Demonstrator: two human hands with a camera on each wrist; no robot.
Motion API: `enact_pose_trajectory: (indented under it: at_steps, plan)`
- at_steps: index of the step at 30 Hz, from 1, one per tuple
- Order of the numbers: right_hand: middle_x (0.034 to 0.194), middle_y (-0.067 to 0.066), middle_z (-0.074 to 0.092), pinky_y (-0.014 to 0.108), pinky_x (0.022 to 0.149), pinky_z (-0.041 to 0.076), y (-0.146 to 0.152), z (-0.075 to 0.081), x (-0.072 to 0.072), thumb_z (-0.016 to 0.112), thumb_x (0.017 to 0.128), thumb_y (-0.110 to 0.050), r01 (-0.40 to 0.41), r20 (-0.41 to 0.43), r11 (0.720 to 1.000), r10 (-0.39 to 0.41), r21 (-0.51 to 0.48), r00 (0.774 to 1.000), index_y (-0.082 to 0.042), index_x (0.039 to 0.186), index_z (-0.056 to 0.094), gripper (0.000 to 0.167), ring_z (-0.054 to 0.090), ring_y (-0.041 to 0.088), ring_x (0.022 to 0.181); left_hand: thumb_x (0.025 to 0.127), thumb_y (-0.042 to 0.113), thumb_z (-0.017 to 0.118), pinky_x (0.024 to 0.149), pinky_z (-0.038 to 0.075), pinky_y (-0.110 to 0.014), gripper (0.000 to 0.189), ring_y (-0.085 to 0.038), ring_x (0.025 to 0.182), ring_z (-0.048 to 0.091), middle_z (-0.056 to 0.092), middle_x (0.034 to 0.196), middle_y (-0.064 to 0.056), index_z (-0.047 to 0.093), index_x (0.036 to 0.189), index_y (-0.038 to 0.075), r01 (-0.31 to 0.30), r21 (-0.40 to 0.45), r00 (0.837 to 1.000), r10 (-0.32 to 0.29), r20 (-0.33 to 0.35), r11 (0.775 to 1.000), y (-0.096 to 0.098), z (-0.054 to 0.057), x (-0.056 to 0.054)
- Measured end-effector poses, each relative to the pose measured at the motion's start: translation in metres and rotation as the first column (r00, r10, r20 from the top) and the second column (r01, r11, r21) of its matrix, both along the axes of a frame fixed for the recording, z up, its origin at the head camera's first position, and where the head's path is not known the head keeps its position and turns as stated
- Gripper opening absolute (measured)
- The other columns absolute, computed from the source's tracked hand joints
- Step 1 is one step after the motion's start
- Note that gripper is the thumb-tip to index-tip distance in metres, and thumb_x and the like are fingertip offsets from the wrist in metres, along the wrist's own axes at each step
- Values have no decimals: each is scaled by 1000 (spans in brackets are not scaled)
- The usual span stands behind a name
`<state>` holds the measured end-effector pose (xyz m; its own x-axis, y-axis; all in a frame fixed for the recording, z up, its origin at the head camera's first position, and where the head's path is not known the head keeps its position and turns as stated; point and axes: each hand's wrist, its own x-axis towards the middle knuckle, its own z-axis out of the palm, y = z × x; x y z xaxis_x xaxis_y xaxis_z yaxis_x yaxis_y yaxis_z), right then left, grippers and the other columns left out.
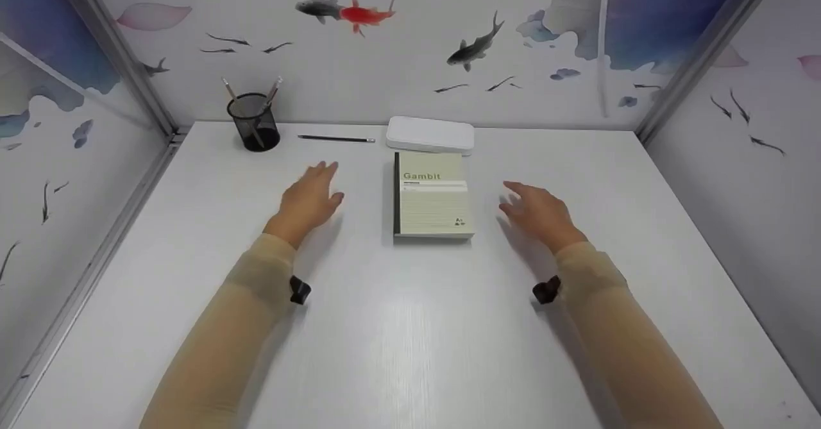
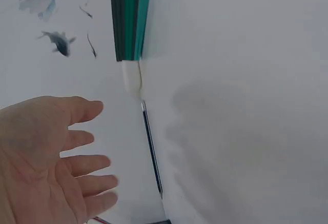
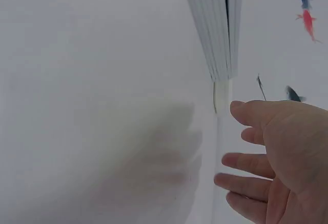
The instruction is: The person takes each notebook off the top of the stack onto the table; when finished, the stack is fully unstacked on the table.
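A stack of several notebooks (image 1: 433, 210), the top one with a pale green "Gambit" cover, lies in the middle of the white table. Its green and dark spines (image 2: 130, 19) face the left hand, while the pale page edges (image 3: 212, 32) face the right. To the left of the stack my left hand (image 1: 308, 197) hovers with fingers spread, holding nothing. On the other side my right hand (image 1: 540, 214) is raised over the table, palm toward the notebooks and fingers loosely extended. Neither hand touches the stack; shadows fall on the table beneath both.
Behind the stack sits a white case (image 1: 430, 134). A dark pencil (image 1: 337, 138) lies left of it, and a black mesh pen holder (image 1: 262, 139) with pencils stands at the back left. Printed panels (image 1: 397, 76) with fish enclose the table's back and sides.
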<state>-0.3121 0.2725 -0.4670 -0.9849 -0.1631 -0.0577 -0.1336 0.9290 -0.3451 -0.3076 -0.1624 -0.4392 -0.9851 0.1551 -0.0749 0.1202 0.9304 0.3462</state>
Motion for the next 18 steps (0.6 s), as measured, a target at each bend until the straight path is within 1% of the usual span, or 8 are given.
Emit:
enact_pose_trajectory:
  at_steps: [2,5,9,12,13,15,17,18]
  plan:
    - [153,13,54,58,113,45,-9,-1,-1,62,104,-33,-1,29,992,4,-123,1000,-16,156,46,57,54,36,138,106,27,56,125,32,-53,59,-37,151,38,43,161,-18,38,159,8,15,95,999,-20,48,995,14,1,-1]
    - [143,12,62,52,106,51,-20,-3,-4,65,103,-26,-25,31,965,35,-262,999,-14,152,51,53,62,32,125,104,22,60,118,43,-48,49,-33,139,53,61,145,-15,51,150,9,26,239,994,-50,93,971,33,2,-4]
    - [135,13,65,42,92,58,-30,-5,-7,65,103,-21,-25,61,918,53,-395,997,-12,152,50,52,66,29,113,101,17,62,106,50,-44,42,-29,121,63,70,127,-14,60,142,8,48,343,992,-86,97,938,51,-4,-9]
    - [134,13,64,36,83,61,-34,-8,-10,62,104,-19,5,120,880,59,-475,991,-12,154,47,53,68,27,106,100,14,62,93,55,-39,40,-25,105,68,71,120,-14,62,139,7,26,408,988,-86,129,912,59,-11,-14]
    - [134,13,64,35,81,62,-35,-9,-10,62,104,-18,17,139,868,60,-497,988,-13,154,47,53,69,27,104,100,14,62,89,57,-37,40,-24,101,69,71,119,-14,61,140,7,7,440,984,-84,154,898,61,-13,-16]
    - [135,14,63,33,80,62,-36,-13,-12,61,105,-17,35,165,846,63,-532,984,-14,155,46,53,70,26,103,100,15,62,83,60,-35,42,-24,96,71,70,120,-15,59,142,7,-41,513,974,-79,210,858,65,-18,-20]
    - [136,14,63,33,80,61,-38,-15,-14,60,105,-17,44,180,829,69,-557,981,-15,156,45,53,70,26,102,101,17,63,82,62,-34,46,-24,98,72,68,124,-15,55,145,7,-101,577,961,-72,268,810,68,-23,-23]
    - [136,15,62,33,80,61,-39,-17,-15,60,105,-17,48,185,822,71,-568,980,-16,156,45,53,71,27,101,102,18,63,81,62,-34,48,-25,99,72,67,126,-15,53,147,8,-127,597,954,-66,291,792,70,-25,-25]
